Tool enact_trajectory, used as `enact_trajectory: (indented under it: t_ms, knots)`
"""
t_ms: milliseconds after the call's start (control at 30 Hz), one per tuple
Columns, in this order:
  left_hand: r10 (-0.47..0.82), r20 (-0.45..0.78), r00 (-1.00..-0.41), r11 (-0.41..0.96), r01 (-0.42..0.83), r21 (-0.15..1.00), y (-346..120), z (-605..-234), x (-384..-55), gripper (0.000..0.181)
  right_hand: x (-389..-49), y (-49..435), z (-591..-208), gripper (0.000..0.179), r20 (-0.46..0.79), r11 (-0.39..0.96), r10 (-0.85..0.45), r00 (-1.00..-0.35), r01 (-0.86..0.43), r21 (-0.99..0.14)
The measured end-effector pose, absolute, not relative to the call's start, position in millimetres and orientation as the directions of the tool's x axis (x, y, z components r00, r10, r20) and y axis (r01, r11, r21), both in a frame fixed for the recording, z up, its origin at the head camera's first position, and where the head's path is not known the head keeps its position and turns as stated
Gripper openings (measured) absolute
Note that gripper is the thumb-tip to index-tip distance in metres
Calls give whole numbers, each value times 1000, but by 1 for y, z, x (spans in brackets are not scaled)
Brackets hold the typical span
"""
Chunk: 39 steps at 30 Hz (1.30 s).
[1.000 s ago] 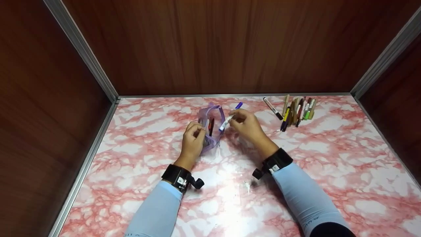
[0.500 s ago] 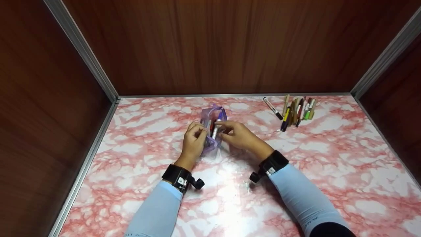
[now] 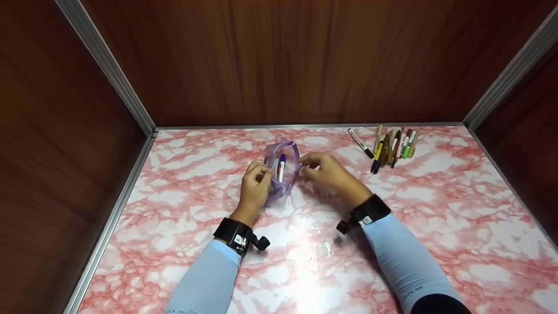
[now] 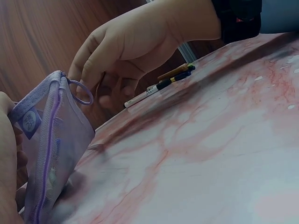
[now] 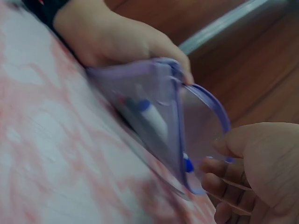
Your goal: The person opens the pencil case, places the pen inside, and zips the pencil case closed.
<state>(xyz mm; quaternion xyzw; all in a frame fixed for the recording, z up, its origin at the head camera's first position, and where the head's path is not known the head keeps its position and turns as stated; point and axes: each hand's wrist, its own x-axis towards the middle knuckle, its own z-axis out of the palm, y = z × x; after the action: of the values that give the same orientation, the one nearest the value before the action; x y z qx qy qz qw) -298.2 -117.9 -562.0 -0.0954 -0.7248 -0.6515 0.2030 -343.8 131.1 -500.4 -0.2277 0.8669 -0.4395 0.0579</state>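
A mesh pencil case [image 3: 297, 172] with purple edging lies with its mouth spread on the table. My left hand [image 3: 256, 183] pinches its left rim between thumb and fingers. Inside lies a white marker [image 3: 282, 170] with a blue-purple cap, beside other pens partly hidden by the mesh and hand. My right hand [image 3: 324, 170] is at the case's right rim, fingers loosely bent, with no pen in it. In the right wrist view, the right thumb and fingertips [image 5: 212, 165] overlap the rim; a firm hold on it does not show.
Several pens and markers [image 3: 394, 146] lie in a bunch at the back right of the marbled table [image 3: 436, 244]. A white marker with a black cap [image 3: 361, 143] lies apart, left of them. Wood-grain panels [image 3: 305, 65] enclose the back and sides.
My right hand has put the blue-capped marker into the pencil case, let go and drawn back to the right rim. The left hand has stayed on the left rim.
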Motion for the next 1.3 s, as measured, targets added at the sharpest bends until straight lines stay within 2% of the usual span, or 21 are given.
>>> enact_trajectory:
  t_ms: [267, 500, 667, 967, 1167, 1300]
  knots:
    - [-125, 411, -903, 146, 393, 908, -117, -561, -298, 16, -359, 172, -486, 28, 127, 552, -288, -949, -272, -788]
    - [-124, 401, -907, 149, 383, 912, -115, -561, -299, 14, -370, 214, -479, 28, 215, 698, -124, -969, -239, -675]
    - [-117, 397, -910, 161, 377, 912, -116, -561, -299, 15, -373, 239, -474, 27, 305, 784, -48, -951, -225, -579]
    - [-127, 398, -909, 172, 375, 911, -119, -562, -298, 16, -378, 281, -477, 26, 442, 837, 46, -896, -208, -507]
    - [-126, 404, -906, 175, 380, 908, -118, -561, -299, 14, -379, 301, -481, 24, 493, 832, 132, -860, -174, -526]
    - [-128, 405, -905, 176, 382, 907, -117, -561, -300, 14, -376, 315, -483, 27, 427, 809, 193, -884, -103, -579]
